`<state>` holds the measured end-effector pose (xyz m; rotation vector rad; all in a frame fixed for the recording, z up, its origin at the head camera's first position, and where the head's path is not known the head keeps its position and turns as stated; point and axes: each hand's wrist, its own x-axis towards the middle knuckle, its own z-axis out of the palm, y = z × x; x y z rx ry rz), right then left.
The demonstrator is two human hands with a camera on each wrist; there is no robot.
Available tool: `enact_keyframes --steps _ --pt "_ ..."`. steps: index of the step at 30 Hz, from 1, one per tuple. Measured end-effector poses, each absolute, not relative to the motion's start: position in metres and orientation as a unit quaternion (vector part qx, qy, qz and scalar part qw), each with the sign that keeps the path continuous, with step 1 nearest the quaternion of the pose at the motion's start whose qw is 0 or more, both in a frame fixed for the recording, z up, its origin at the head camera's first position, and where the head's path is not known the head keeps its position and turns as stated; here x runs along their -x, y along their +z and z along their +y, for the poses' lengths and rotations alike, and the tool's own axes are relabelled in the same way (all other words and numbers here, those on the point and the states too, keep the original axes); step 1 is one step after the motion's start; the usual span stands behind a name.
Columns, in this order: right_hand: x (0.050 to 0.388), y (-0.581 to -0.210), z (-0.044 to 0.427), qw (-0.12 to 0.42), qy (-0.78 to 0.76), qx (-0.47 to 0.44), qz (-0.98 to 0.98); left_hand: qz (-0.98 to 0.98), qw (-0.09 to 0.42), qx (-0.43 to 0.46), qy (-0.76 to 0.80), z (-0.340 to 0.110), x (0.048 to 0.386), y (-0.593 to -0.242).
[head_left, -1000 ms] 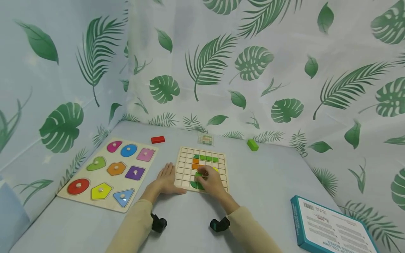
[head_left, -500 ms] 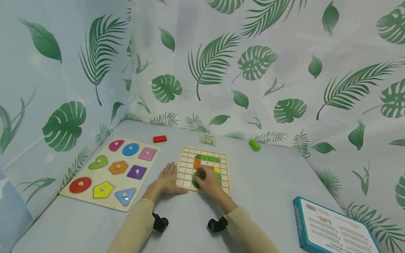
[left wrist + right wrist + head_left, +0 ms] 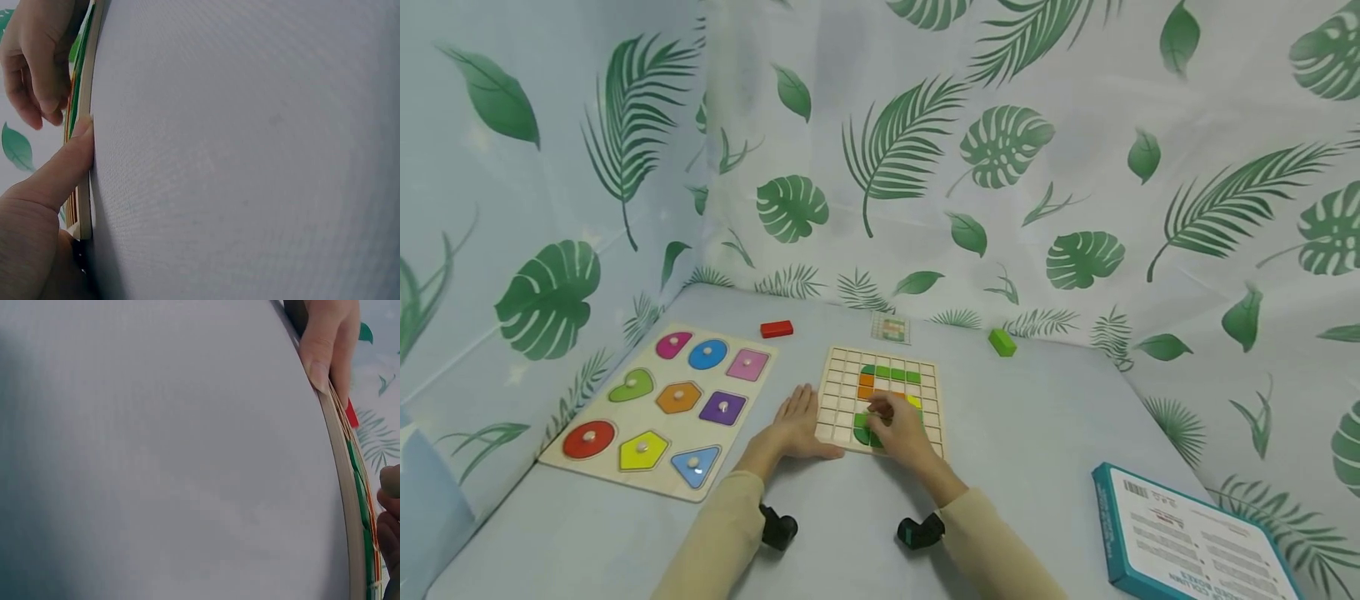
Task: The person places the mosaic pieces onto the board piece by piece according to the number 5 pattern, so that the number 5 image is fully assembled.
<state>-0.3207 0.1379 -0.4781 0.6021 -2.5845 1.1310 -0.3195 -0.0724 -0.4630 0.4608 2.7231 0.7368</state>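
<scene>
A wooden grid board [image 3: 837, 390] lies flat on the table, with green, orange and yellow tiles set in some of its squares. My left hand [image 3: 793, 429] rests beside the board's left edge with straight fingers, and in the left wrist view its thumb [image 3: 65, 165] touches the near edge. Over the lower middle of the board hovers my right hand [image 3: 904, 429], loosely curled. No piece shows between its fingers in the left wrist view. Green tiles [image 3: 861, 421] sit just left of its fingertips; the hand covers other squares.
A shape puzzle board [image 3: 655, 408] with knobbed pieces lies at left. Behind the grid board are a red block [image 3: 777, 329], a pattern card [image 3: 891, 328] and a green block [image 3: 1002, 342]. A teal-and-white box [image 3: 1187, 533] lies at front right. Leaf-print cloth encloses the table.
My right hand has stayed over the same lower part of the board with only slight shifts of its fingers. The left hand keeps its place; the head view sways slightly.
</scene>
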Motion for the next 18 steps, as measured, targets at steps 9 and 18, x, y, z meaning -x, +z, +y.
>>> enact_keyframes --steps 9,18 --pt "0.320 -0.473 0.155 0.170 0.385 -0.187 -0.888 0.946 0.132 -0.154 0.253 -0.081 0.328 -0.482" --pt "0.314 -0.473 0.187 0.176 0.383 -0.138 -0.896 0.941 0.139 -0.150 0.269 -0.092 0.329 -0.484"
